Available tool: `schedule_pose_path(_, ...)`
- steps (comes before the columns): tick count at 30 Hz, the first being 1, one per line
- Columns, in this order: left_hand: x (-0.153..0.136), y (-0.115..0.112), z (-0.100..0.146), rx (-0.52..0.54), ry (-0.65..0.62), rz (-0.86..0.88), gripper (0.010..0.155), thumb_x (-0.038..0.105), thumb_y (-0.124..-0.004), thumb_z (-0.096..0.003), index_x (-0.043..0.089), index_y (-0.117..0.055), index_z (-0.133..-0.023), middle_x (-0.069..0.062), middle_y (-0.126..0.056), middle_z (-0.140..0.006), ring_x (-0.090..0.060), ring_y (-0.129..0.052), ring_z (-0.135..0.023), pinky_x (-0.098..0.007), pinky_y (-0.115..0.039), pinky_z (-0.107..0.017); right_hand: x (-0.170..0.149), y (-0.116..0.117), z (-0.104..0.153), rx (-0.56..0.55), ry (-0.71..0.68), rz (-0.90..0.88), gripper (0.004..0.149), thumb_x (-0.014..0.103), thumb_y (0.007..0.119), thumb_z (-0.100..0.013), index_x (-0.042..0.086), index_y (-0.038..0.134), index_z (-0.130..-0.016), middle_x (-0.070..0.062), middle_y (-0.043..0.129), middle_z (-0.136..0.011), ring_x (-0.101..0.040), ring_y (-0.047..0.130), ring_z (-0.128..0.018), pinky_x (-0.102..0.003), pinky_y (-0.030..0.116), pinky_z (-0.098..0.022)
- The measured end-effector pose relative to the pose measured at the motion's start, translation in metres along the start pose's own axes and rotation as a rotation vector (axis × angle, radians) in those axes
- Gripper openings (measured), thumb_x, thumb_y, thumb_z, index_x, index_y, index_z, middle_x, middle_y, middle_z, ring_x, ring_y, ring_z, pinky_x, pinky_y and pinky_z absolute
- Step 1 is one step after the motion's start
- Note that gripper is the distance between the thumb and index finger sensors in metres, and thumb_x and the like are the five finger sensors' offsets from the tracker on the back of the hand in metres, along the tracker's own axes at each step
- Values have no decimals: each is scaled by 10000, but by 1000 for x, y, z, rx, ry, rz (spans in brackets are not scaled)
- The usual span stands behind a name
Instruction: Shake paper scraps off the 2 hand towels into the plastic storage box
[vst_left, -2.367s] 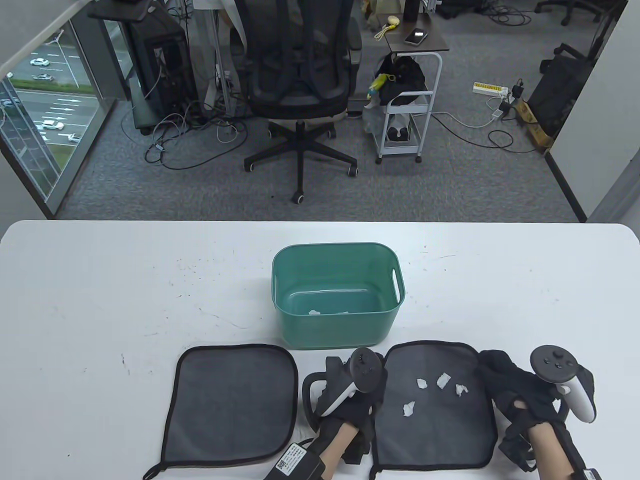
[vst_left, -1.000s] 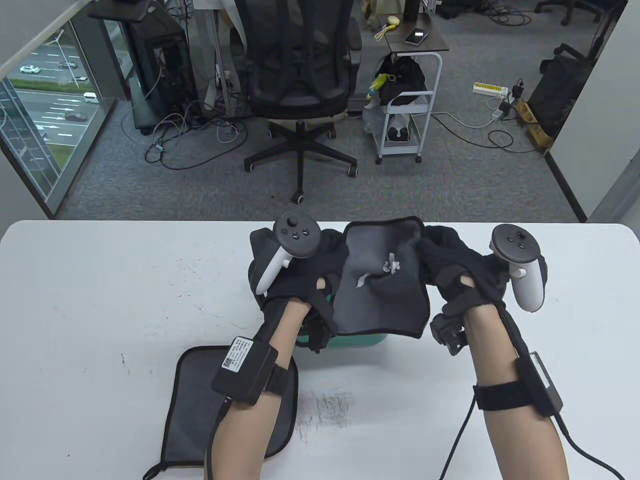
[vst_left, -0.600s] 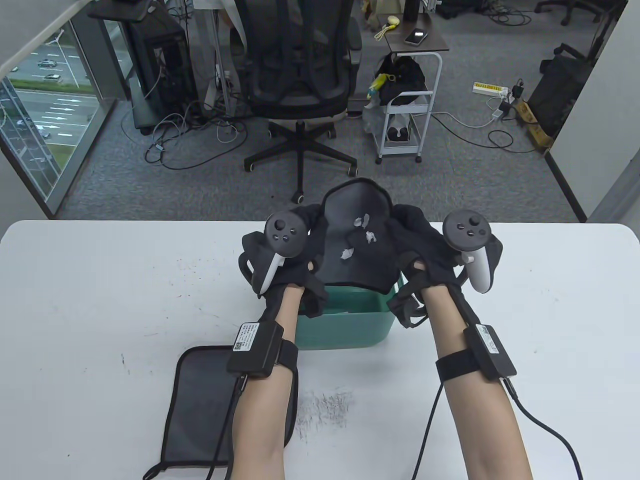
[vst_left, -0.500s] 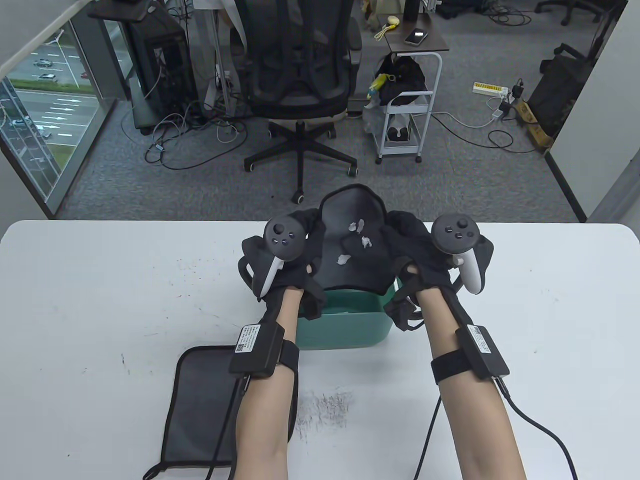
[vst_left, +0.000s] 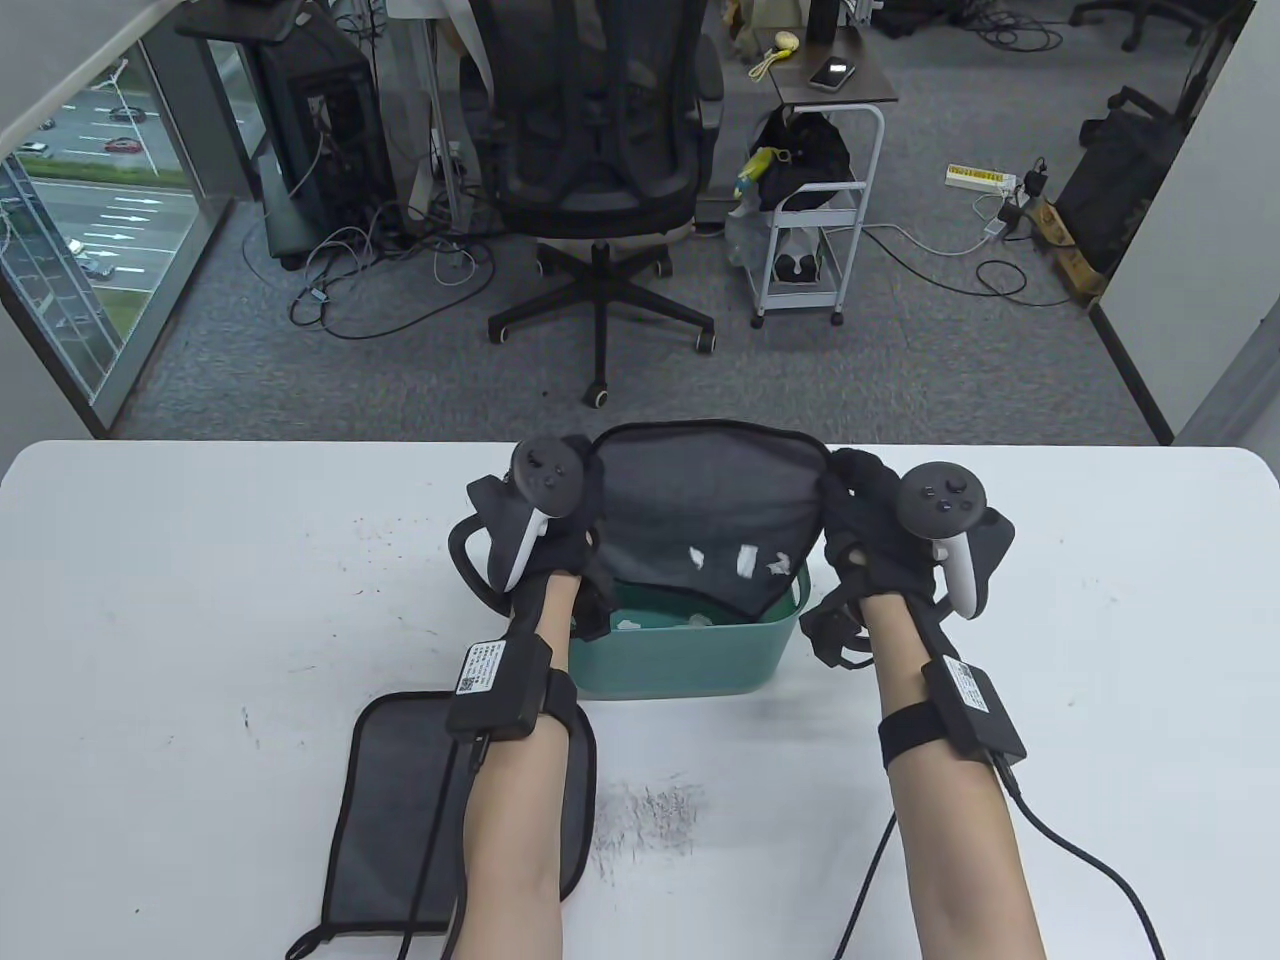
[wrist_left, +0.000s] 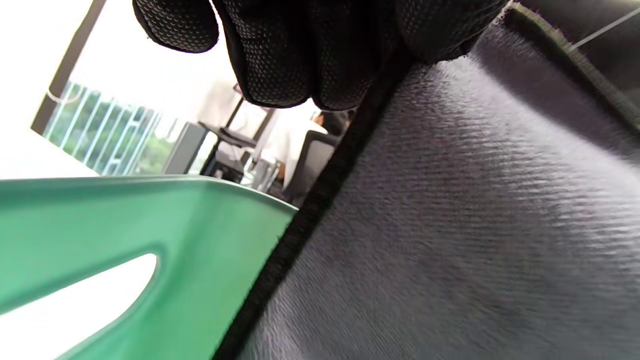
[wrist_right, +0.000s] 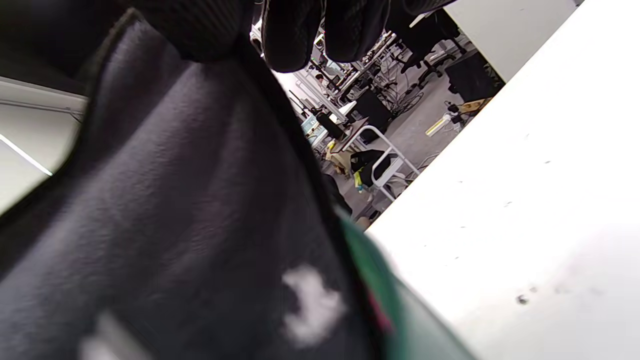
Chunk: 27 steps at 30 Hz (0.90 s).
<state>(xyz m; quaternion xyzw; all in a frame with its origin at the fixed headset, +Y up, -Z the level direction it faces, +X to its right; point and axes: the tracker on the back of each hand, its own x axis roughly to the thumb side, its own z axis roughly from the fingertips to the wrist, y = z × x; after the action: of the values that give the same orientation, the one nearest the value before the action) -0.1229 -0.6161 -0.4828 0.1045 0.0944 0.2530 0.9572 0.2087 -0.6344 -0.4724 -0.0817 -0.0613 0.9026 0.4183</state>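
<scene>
I hold one dark grey hand towel (vst_left: 705, 510) stretched over the green plastic storage box (vst_left: 680, 655). My left hand (vst_left: 560, 520) grips its left edge and my right hand (vst_left: 860, 530) grips its right edge. The towel slopes down toward me, its lower edge hanging into the box. Three white paper scraps (vst_left: 745, 558) sit low on the cloth, and a few more lie on the box floor (vst_left: 625, 622). In the left wrist view, gloved fingers (wrist_left: 300, 55) pinch the towel's black hem beside the box wall (wrist_left: 125, 225). The second towel (vst_left: 395, 820) lies flat on the table under my left forearm.
The white table (vst_left: 200, 600) bears scuff marks (vst_left: 645, 815) in front of the box. Cables run from both wrist units toward the near edge. Beyond the table's far edge stand an office chair (vst_left: 600, 150) and a small cart (vst_left: 810, 200).
Both hands lifted the right towel with its scraps from the table over the box. Over the last half second the towel spread wider and tilted, and the scraps slid down to its lower edge.
</scene>
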Motion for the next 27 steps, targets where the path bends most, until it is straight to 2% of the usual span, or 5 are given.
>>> schedule_pose_path(2,3,0,0,-29,-70,34,406,520,-724,-554,434,-770,-949,42,-879,-1016,-254,-862,-953,-609,-638,-751,8,5,1,39,-32,-5,365,413,816,-486,365,781,-846,-28,785,-978,-365,755,-918,-638,527,-705)
schedule_pose_path(11,11,8,11,-1,-162,88,406,523,-725,-548,439,-771,-943,46,-881,-1015,-252,-869,-949,-598,-655,-750,40,20,5,142,-145,-80,365,414,819,-486,366,787,-847,-22,789,-980,-362,756,-924,-645,522,-706)
schedule_pose_path(19,-28,16,7,25,-41,107,402,497,-722,-550,434,-776,-944,40,-893,-1002,-255,-876,-940,-583,-683,-735,3,-2,2,-22,-50,-85,363,396,823,-475,354,795,-834,3,858,-905,-313,841,-857,-624,574,-693)
schedule_pose_path(22,-32,17,9,7,-55,145,402,498,-726,-549,437,-781,-942,40,-894,-1003,-256,-876,-941,-583,-685,-734,1,-5,4,6,-80,-102,363,396,827,-472,360,799,-832,7,857,-907,-309,841,-860,-628,568,-698)
schedule_pose_path(27,-28,32,17,34,-112,222,407,506,-721,-550,435,-768,-947,47,-891,-1002,-245,-873,-944,-577,-690,-735,10,-17,15,-32,-179,-172,366,401,826,-469,356,793,-830,10,864,-895,-302,850,-849,-622,574,-696)
